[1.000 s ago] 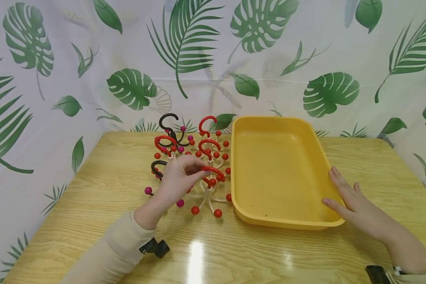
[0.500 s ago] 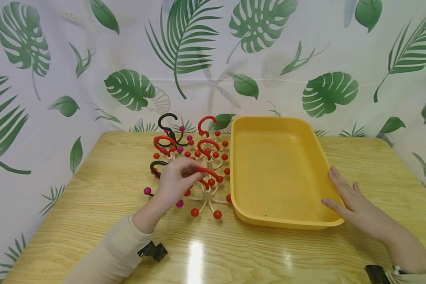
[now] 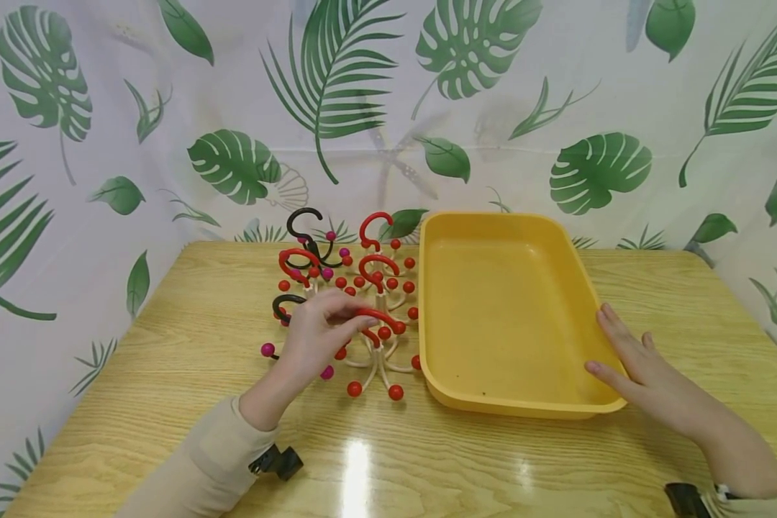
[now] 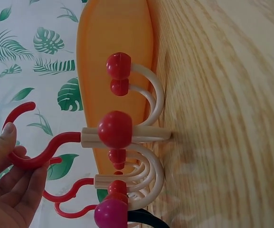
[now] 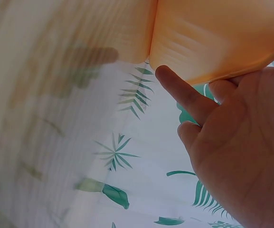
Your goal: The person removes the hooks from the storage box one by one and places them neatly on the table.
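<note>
My left hand point(image 3: 317, 327) pinches the red hook of a multi-arm hanger point(image 3: 378, 360) between thumb and fingers. This hanger stands upright, its cream arms curving up to red balls; in the left wrist view the foot of its cream stem point(image 4: 151, 133) is right at the tabletop. Close behind it are more red-hooked hangers, one of them with its hook point(image 3: 380, 262) directly behind. A black hook point(image 3: 287, 301) shows left of my hand, which partly covers that hanger. My right hand point(image 3: 647, 374) rests with extended fingers against the right side of a yellow tray point(image 3: 505, 309).
At the back left stands a black hanger point(image 3: 314, 248) with magenta balls. The tray sits just right of the hanger cluster, its left wall close to the red balls. Behind the wooden table point(image 3: 466, 460) hangs a leaf-print cloth point(image 3: 492, 173).
The pinched red hook has turned slightly to the left over its stem, with my left hand still on it. My right hand stays at the tray.
</note>
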Motion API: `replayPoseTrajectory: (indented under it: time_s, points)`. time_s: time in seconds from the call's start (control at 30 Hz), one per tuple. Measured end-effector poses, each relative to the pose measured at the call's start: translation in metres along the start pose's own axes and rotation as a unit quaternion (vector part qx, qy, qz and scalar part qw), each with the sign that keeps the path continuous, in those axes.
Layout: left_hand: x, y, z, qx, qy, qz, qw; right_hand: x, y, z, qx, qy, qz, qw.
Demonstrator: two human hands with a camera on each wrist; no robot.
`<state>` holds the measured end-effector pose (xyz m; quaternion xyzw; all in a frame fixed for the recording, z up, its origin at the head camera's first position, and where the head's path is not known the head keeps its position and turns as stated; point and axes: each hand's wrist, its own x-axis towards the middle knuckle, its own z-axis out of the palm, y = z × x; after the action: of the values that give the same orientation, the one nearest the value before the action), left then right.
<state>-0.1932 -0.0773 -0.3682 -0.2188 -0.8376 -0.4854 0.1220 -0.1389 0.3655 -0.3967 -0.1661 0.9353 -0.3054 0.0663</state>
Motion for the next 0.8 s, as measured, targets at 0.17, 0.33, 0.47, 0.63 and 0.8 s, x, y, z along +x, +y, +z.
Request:
replayPoseTrajectory:
  time_s: [0.17,0.33,0.47,0.63,0.8]
  points:
    - [-0.002,0.000,0.000,-0.009,0.006,0.004,0.9999,0.002,0.000,0.000,-0.003,-0.001,0.002,1.0000]
    - [-0.002,0.000,-0.001,-0.007,0.012,0.013,0.9998,0.003,0.000,0.000,-0.003,-0.003,-0.001,1.0000]
    - [-0.002,0.002,-0.001,0.000,0.011,0.015,0.9998,0.003,0.000,0.000,0.002,-0.002,-0.006,1.0000]
    - [-0.006,0.007,-0.007,0.024,0.013,0.038,0.9989,0.001,0.000,-0.002,0.012,-0.003,-0.002,0.9999]
    - [-0.016,0.009,-0.025,0.025,0.011,0.089,0.9957,-0.001,-0.001,-0.004,0.004,-0.002,0.004,1.0000]
